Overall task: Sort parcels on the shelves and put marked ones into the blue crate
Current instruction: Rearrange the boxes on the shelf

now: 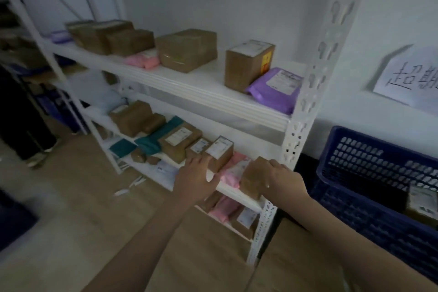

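On the middle shelf of a white metal rack, seen from the head camera, both bare arms reach in from the near edge. Left hand: fingers straight and loosely spread, fingertips touching the near face of a small labelled brown box; it grips nothing. Right hand: fingers curled over the top of an unlabelled brown parcel at the right end of that shelf, close to the rack's right post; the parcel sits at the shelf's near edge. Between the two hands lies a pink soft mailer, partly under the brown parcel. Left of the labelled box, more taped brown boxes with white labels and a teal soft pack. Upper shelf, left to right: a cluster of brown cartons, a pink mailer, a larger carton, an upright carton with a white label on top, and a purple mailer leaning at the right end. Bottom shelf, near right: pink mailers and a labelled box, blurred. Blue crate stands on the floor right of the rack, apart from it, with one labelled parcel inside at its right side. White paper sign with handwritten characters is on the wall above the crate. Far left, a second rack and dark shapes, too blurred to tell.
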